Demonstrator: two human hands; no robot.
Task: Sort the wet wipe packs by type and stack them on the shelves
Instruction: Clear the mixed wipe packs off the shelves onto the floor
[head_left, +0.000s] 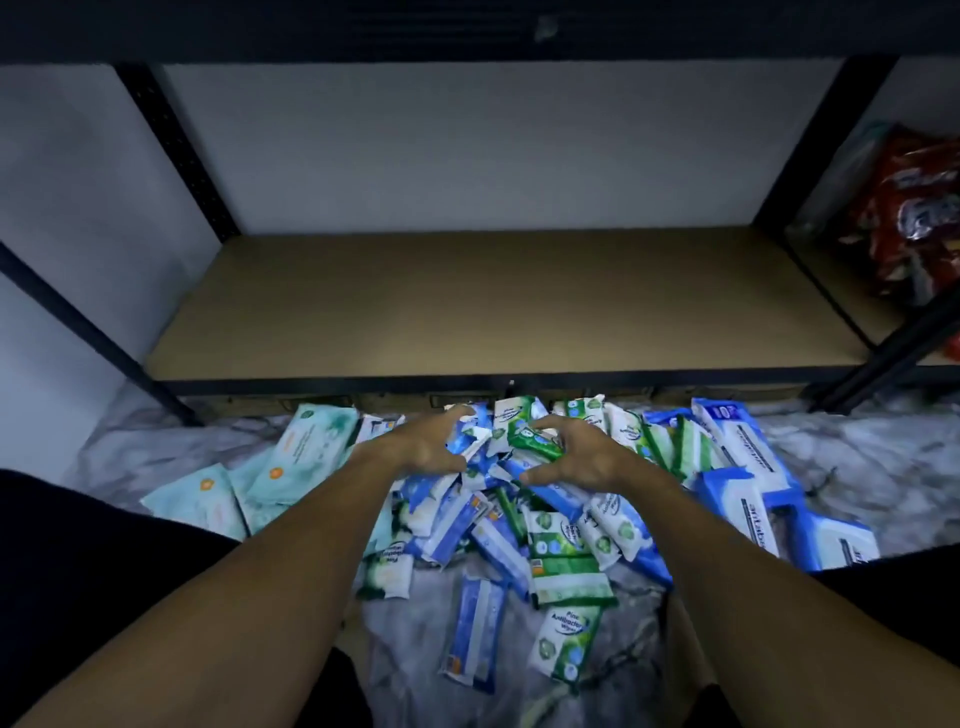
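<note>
Left hand (422, 448) and right hand (577, 460), fingers curled, grip wipe packs (527, 430) atop the floor pile (563, 543).

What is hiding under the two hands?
Under the left hand and right hand lies a heap of wet wipe packs, blue and green ones mixed. The packs right beneath the palms are covered, so their kind cannot be seen.

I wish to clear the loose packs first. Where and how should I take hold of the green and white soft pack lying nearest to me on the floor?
The green and white soft plastic pack lies flat, label up, its long axis pointing roughly away from you. Come down from above and pinch its two long edges at mid-length, probably with the right hand, which seems nearer.
</note>
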